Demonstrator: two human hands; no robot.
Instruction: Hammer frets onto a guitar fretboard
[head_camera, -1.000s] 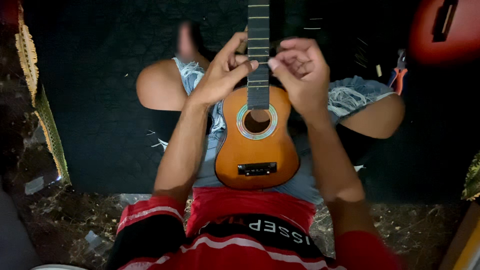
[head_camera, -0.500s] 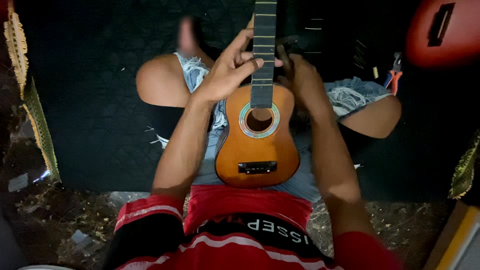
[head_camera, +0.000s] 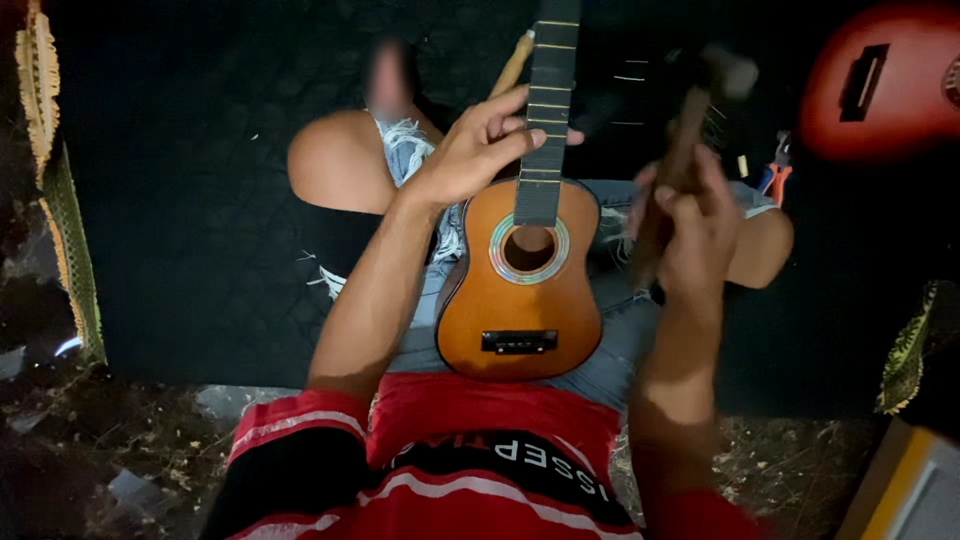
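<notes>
- The left hand (head_camera: 478, 150) curls loosely round the neck of a small orange ukulele (head_camera: 520, 290), thumb across the dark fretboard, fingers half closed
- The ukulele lies face up on the person's lap between the 2 hands, body toward the red striped shirt (head_camera: 460, 470)
- The right hand (head_camera: 690, 225), just right of the soundboard, is closed tight on the wooden handle of a blurred hammer (head_camera: 700, 100)
- Right of that hand lie orange-handled pliers (head_camera: 775, 175) and, farther on, a red ukulele (head_camera: 880, 85)
</notes>
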